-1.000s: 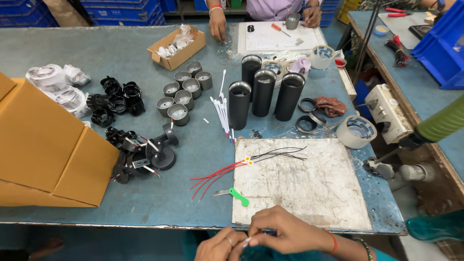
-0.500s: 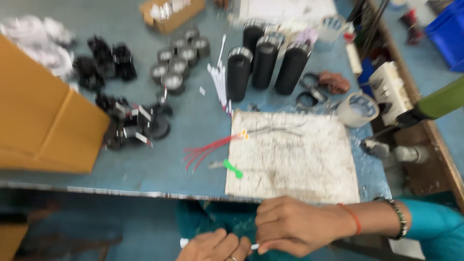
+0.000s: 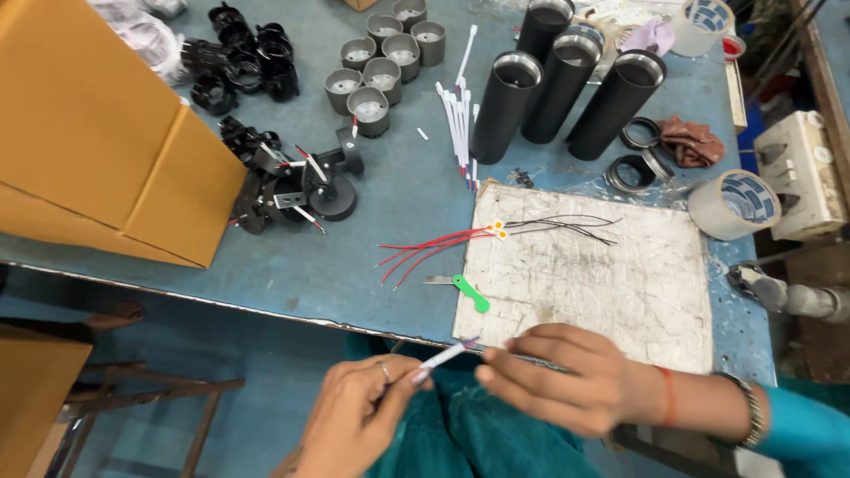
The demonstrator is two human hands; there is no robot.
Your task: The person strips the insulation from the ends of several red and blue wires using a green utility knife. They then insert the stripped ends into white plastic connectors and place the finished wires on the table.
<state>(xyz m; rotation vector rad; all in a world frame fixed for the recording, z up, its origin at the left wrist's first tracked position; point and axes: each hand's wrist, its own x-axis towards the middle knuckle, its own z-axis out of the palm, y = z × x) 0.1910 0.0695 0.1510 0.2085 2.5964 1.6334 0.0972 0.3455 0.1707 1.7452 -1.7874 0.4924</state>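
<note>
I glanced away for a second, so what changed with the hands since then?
Both hands dropped from the table's near edge toward the lap. The left hand and right hand still pinch the thin white sleeved wire between them. The red and black wire bundle and green-handled tool stayed put.

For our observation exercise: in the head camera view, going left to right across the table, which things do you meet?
Brown cardboard box → black clamp parts → red wires → black tubes → dark rings → tape roll → white socket box.
</note>
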